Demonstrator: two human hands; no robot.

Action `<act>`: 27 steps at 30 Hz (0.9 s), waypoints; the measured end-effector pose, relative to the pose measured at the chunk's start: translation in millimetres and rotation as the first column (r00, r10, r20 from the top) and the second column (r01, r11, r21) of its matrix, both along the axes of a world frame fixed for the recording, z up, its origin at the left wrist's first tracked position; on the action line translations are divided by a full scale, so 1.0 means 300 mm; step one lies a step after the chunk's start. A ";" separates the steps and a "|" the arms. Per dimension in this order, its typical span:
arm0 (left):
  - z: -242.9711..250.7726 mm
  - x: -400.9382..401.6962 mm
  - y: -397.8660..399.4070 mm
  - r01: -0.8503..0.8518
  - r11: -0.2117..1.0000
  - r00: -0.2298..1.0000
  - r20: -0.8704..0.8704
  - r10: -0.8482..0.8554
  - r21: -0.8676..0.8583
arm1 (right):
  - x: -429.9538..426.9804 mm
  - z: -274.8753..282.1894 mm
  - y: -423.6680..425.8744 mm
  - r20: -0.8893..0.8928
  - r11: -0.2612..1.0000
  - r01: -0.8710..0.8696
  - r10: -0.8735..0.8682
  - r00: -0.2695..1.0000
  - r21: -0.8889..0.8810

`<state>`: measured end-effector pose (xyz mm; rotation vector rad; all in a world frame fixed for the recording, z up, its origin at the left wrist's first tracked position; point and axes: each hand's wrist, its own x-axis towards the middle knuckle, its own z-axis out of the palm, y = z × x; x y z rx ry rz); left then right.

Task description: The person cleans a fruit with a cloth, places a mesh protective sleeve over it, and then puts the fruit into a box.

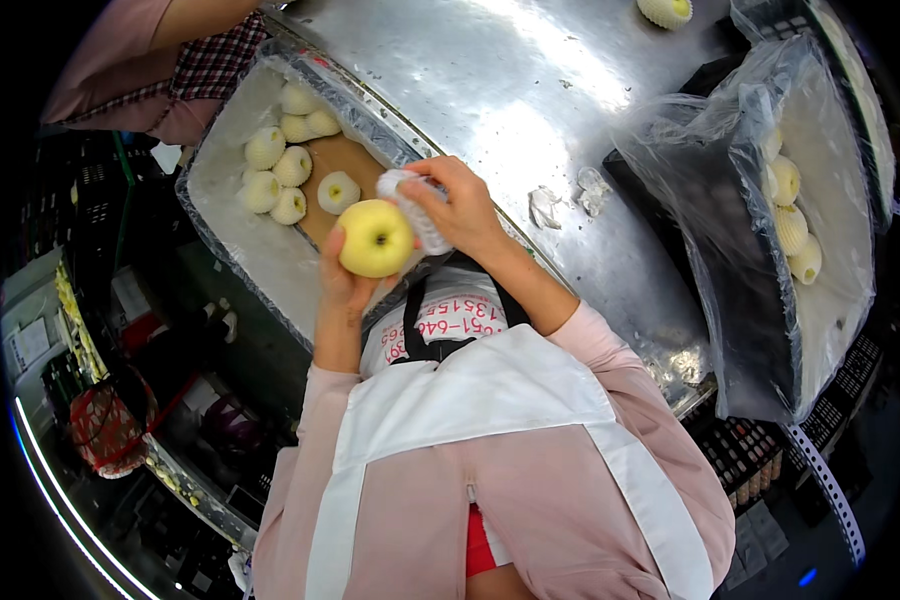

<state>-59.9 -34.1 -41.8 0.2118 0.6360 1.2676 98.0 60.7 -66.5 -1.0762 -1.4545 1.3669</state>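
My left hand holds a yellow-green apple, its hollow end facing up toward me. In my right hand is a whitish foam net sleeve, pinched between thumb and fingers close beside the fruit. Both hands are over the near side of a crate lined with clear plastic film. Inside it, several apples in white foam nets are grouped at the far left, and one netted apple sits apart on the brown cardboard base.
A metal table extends beyond the crate, with crumpled wrapping scraps on it. One netted apple lies at its far side. On the right stands another film-lined crate holding netted apples. Another person's arm reaches in at upper left.
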 end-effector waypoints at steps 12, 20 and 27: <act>-0.064 -0.129 -0.120 -0.208 0.913 0.708 -0.698 -0.106 -0.350 | 0.442 -0.134 -0.034 0.665 0.943 -0.144 -0.097 0.741 0.299; 0.125 0.143 0.065 0.132 0.947 0.986 -0.058 -0.156 -0.294 | 0.289 0.252 -0.081 0.173 0.884 -0.080 -0.001 0.985 0.461; 0.140 0.236 0.081 -0.081 0.955 0.894 -0.445 -0.057 -0.285 | 0.240 0.221 -0.130 0.248 0.807 -0.090 -0.071 0.966 0.583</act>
